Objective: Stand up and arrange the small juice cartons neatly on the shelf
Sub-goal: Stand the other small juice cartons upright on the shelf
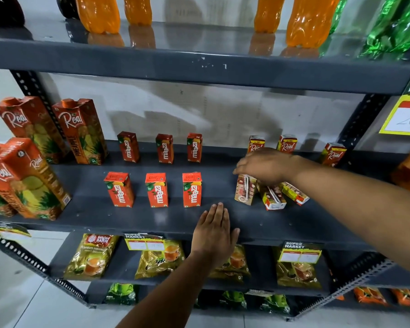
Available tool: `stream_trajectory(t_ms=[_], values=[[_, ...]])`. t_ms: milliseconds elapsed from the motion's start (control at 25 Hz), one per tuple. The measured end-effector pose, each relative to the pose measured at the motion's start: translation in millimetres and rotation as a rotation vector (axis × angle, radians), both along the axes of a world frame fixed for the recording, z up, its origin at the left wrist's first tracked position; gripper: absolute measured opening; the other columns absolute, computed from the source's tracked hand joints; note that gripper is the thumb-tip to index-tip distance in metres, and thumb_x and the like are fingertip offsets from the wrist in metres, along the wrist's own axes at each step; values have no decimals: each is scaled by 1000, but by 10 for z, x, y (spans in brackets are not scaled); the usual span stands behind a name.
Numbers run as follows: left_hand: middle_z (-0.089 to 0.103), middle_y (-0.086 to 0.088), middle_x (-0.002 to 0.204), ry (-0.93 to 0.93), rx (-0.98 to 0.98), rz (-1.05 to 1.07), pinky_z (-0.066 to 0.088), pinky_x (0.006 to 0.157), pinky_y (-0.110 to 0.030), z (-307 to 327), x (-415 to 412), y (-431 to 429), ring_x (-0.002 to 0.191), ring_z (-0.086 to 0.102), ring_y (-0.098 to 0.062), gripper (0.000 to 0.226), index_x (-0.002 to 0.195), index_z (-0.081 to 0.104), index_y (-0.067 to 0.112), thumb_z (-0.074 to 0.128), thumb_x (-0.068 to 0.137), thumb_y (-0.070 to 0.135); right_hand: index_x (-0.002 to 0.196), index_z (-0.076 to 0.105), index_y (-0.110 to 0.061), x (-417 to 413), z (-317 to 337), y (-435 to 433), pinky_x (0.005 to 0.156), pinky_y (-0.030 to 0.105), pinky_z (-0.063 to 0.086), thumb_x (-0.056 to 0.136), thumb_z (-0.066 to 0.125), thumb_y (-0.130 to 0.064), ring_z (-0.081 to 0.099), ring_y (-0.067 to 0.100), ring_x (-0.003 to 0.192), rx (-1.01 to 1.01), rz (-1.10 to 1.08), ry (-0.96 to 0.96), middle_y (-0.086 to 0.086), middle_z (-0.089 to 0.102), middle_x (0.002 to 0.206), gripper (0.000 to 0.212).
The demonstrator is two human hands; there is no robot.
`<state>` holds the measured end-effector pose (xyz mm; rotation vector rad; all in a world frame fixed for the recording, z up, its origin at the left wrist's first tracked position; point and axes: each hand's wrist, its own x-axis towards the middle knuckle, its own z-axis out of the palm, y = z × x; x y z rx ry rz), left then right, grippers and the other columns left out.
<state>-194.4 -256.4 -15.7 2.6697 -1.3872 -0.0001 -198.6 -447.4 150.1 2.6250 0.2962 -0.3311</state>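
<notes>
On the grey middle shelf point(128, 221), several small red Maaza cartons point(157, 190) stand upright in two rows. To their right, three small Real cartons point(287, 144) stand at the back. In front of them my right hand point(268, 165) grips the top of a small carton point(244, 190) that stands with its straw side facing me. Two more small cartons point(273, 200) lie tipped over just right of it, partly under my hand. My left hand point(214, 235) rests flat on the shelf's front edge, fingers together, holding nothing.
Tall Real pineapple cartons point(81, 131) fill the shelf's left end. Orange and green bottles point(310, 20) stand on the shelf above. Tea packets point(92, 256) lie on the shelf below. A yellow price tag point(405, 119) hangs at the upper right.
</notes>
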Motion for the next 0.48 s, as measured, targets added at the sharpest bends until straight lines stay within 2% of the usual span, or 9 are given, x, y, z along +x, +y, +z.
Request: stream_trajectory(t_ms=[120,200,280,400,480], values=[[4,-13,160,-9,-19,0,-7,111,-36,-20,2,-2,145,-1,-24,74,149,7,5,5,92,52,136,48,-19,60,-4,-27,84,41,55,79,69,-42,61,27,105,164,-321,3,7,63,125,65],[5,-13,160,-17,-31,0,-7,111,-36,-23,1,-2,145,0,-24,75,149,8,4,4,92,52,118,58,-15,84,-3,-23,76,39,55,78,59,-63,63,25,89,209,-427,-16,6,67,104,63],[6,-14,160,-23,-38,-2,-6,112,-36,-22,0,-5,145,0,-24,75,149,9,4,5,92,53,95,61,-13,81,-15,34,65,34,50,81,48,-72,60,22,76,222,-506,-41,5,62,84,62],[6,-13,159,-22,-54,-13,-6,112,-36,-16,-4,6,145,0,-24,76,149,10,4,3,91,53,84,62,-12,57,-82,118,62,33,46,82,34,-78,60,21,71,247,-596,-90,7,63,78,71],[8,-14,159,-21,-80,-18,-4,113,-36,-24,-6,11,145,2,-25,76,148,13,4,3,91,53,91,61,-10,17,-99,89,64,33,46,79,28,-83,62,22,77,340,-653,-160,6,65,86,81]])
